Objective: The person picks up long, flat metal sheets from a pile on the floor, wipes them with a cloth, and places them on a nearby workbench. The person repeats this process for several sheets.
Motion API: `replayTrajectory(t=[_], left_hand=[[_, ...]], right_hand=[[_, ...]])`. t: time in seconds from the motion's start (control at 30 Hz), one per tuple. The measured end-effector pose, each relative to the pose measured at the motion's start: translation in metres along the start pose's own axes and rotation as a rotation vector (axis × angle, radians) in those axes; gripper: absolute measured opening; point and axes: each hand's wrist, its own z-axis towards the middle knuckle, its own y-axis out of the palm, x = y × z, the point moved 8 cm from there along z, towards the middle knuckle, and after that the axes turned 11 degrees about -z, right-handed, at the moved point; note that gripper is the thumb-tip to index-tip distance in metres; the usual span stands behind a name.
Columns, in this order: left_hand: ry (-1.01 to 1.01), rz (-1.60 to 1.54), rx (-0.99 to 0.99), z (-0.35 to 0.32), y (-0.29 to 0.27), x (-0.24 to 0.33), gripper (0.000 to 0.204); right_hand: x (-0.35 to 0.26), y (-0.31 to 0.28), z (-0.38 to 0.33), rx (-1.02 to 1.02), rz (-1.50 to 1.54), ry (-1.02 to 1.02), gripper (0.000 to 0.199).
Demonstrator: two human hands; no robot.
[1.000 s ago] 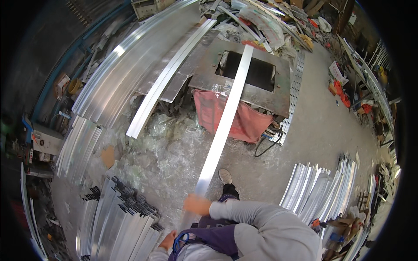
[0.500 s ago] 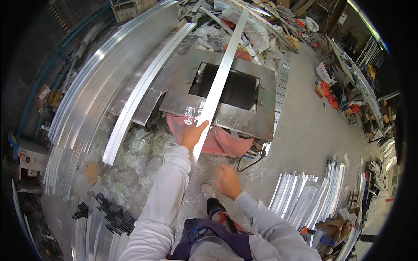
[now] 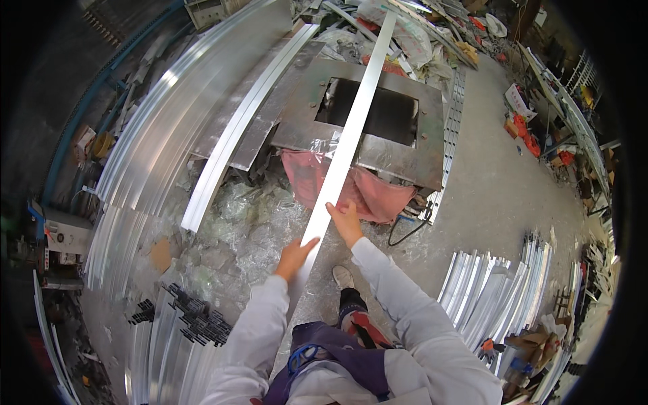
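Note:
A long, flat silvery metal profile (image 3: pixel 344 148) slants from beside my waist up across the steel table (image 3: pixel 297 115) toward the scrap at the far side. My left hand (image 3: pixel 295 258) is closed around its near part from the left edge. A little farther up, my right hand (image 3: pixel 346 221) grips the right edge, thumb on top and fingers partly hidden beneath. The profile crosses the table's dark rectangular opening (image 3: pixel 398 115). Pink plastic sheeting (image 3: pixel 385 196) hangs from the table's near side, behind the profile.
Long metal profiles (image 3: pixel 145 148) are stacked at left, with a single profile (image 3: pixel 236 135) beside them. Bundled profiles (image 3: pixel 489 290) lie at right, and dark-ended ones (image 3: pixel 165 358) at lower left. Crumpled clear film (image 3: pixel 236 209) covers the floor left of me. A black cable (image 3: pixel 412 233) loops near the table.
My right hand has risen from beside the profile and taken hold of its right edge. My left hand has moved nearer to me along the profile. The view has shifted slightly.

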Motion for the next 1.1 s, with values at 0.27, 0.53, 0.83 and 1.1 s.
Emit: replayTrajectory(t=[0.27,0.53,0.83,1.1], left_hand=[[-0.245,-0.05,-0.017,-0.256,-0.025,-0.307,0.078],[-0.55,-1.012,-0.058,-0.435,-0.001,-0.5,0.041],[-0.358,-0.884,-0.707,-0.331,-0.036,-0.249,0.074],[-0.358,-0.579,-0.4,-0.111,0.014,-0.019,0.061]], right_hand=[[0.06,0.081,-0.196,-0.207,0.057,0.033,0.076],[0.139,0.087,-0.4,-0.37,0.068,0.205,0.075],[-0.027,0.095,-0.22,-0.764,1.356,0.207,0.072],[-0.042,0.028,0.007,-0.448,1.101,0.076,0.075]])
